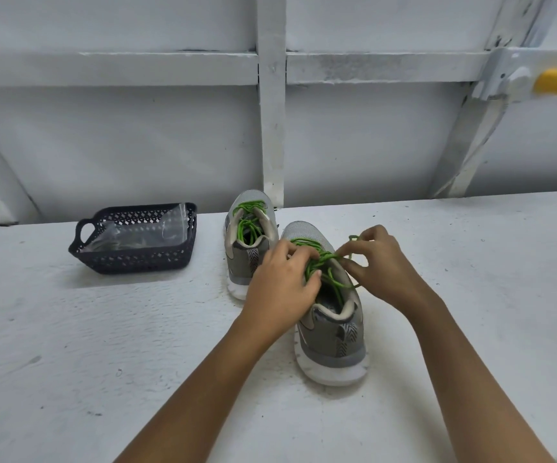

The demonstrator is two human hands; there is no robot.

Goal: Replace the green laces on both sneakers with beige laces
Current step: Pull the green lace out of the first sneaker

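Near grey mesh sneaker (330, 329), white sole: heel toward person, long axis pointing away. Green cord lace (320, 262) bunched over its tongue, between hands. At sneaker's left, left hand (280, 285) pinches lace bundle. At sneaker's right, right hand (377, 265) pinches strand, nearer loose end.

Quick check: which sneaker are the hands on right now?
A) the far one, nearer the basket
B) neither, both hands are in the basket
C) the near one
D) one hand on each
C: the left hand and the right hand both grip the green laces of the near sneaker.
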